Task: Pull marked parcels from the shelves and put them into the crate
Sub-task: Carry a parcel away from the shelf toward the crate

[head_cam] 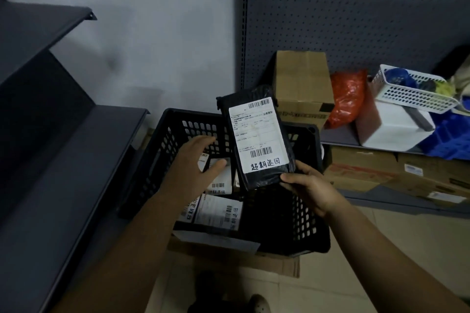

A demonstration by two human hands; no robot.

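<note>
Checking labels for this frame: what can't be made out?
Head view only.
- Label on the parcel: printed lines too small and blurred to read.
- In the crate: the left hand and the held parcel cover part; count unclear.
- Fingers of the right hand behind the parcel: hidden.
- Things in the white basket: blurred; its shelf is cut by the right edge.

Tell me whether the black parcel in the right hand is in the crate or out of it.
Out. The right hand pinches the black parcel by its lower corner, holding it raised over the crate.
</note>
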